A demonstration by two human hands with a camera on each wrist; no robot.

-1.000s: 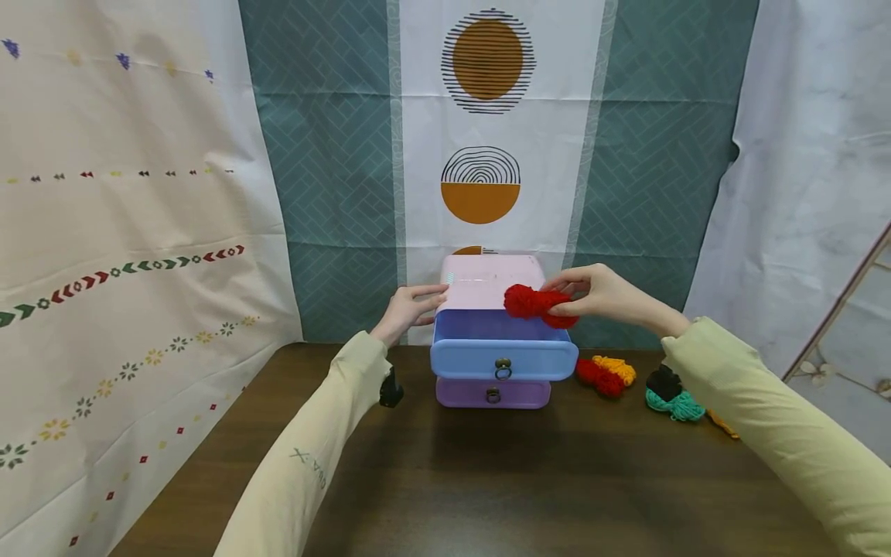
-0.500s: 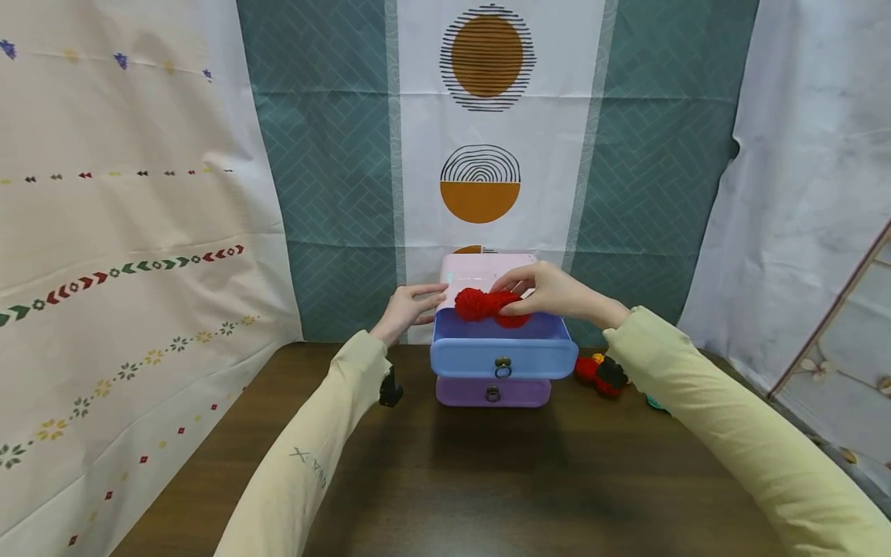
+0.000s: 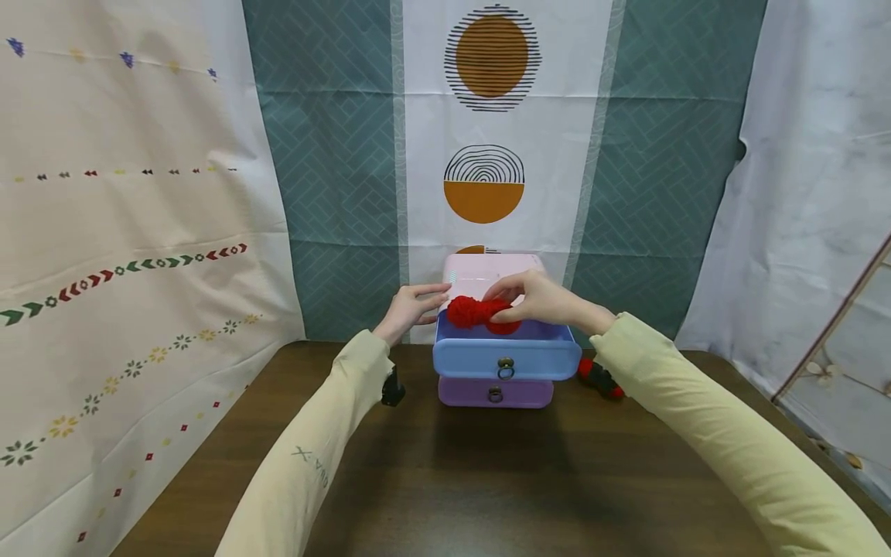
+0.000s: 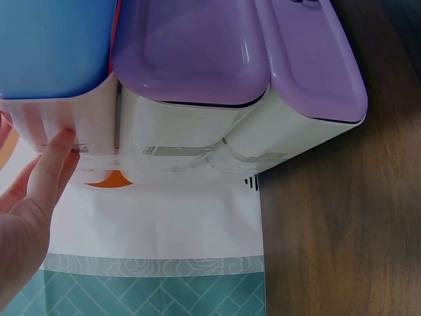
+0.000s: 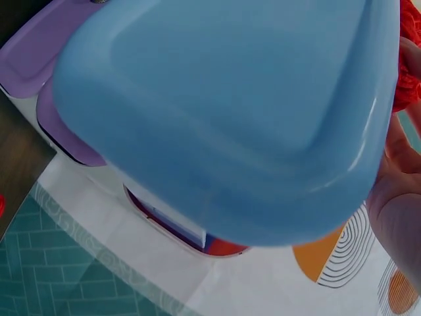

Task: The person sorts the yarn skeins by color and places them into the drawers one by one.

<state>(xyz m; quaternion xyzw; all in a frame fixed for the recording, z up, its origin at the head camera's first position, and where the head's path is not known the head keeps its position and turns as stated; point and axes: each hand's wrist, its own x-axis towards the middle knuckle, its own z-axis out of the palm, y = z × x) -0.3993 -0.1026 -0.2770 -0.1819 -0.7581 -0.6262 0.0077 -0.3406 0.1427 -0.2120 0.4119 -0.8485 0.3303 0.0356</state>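
So, from the head view, the blue drawer [image 3: 473,360] is already out from the pink-topped box [image 3: 483,265], and that part looks done. A red yarn bundle [image 3: 465,311] is up over the drawer's open top, not down inside it. More red yarn [image 3: 587,367] is on the brown table [image 3: 487,480] to the right, partly hidden by a small black thing [image 3: 602,378] at the wrist, so some seems left over. The right hand [image 3: 539,302] pinches the bundle near one end, thumb in front and fingers behind, open only as wide as the yarn.

Next, in the left wrist view, the left hand [image 4: 33,197] rests its fingers, almost straight, on the pale side wall [image 4: 99,118] of the box. It grips nothing. Two purple drawers [image 4: 191,46] sit below the blue one, and both look pushed in.

Last, in the right wrist view, the blue drawer fills most of the space. The yarn and hand peek in at the edge, and I cannot tell if the yarn touches the drawer.
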